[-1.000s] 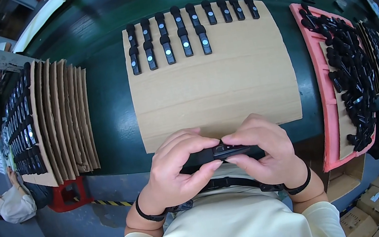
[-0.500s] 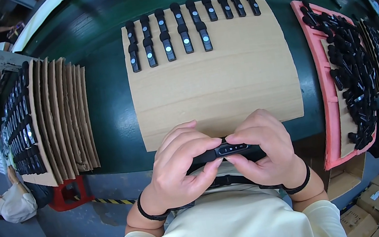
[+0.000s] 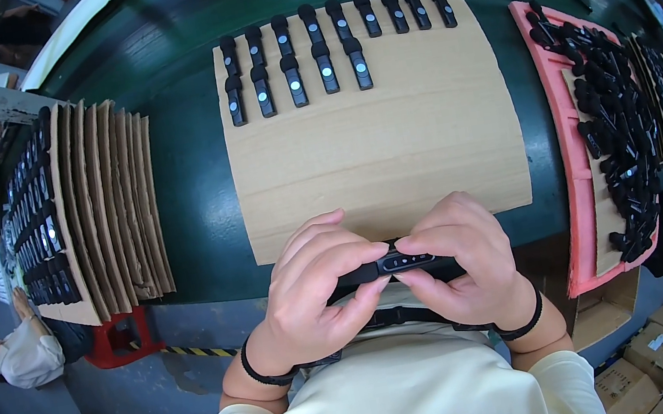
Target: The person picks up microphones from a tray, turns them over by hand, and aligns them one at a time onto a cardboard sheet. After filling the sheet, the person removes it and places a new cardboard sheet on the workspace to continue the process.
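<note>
Close to my body, both hands hold a small black wireless microphone (image 3: 407, 262) with tiny marks along its upward side. The thumb and fingertips of my left hand (image 3: 322, 282) pinch its dark end, which looks like a foam cap. My right hand (image 3: 464, 251) grips the other end, mostly hidden behind the fingers. Beyond my hands lies a cardboard sheet (image 3: 376, 161). Along its far part, similar microphones (image 3: 326, 69) with foam caps and pale round spots lie in two rows. The second row covers only the left half.
On the left stand several upright cardboard sheets (image 3: 115, 207), with more microphones beside them. A pink foam tray (image 3: 562, 170) heaped with black microphones lies at the right of the green table (image 3: 191, 168). A person (image 3: 21, 351) sits far left near a red stool (image 3: 123, 340). Cardboard boxes (image 3: 662, 350) are stacked lower right.
Both hands keep the same grip, and the microphone is almost still. The rows on the cardboard are the same.
</note>
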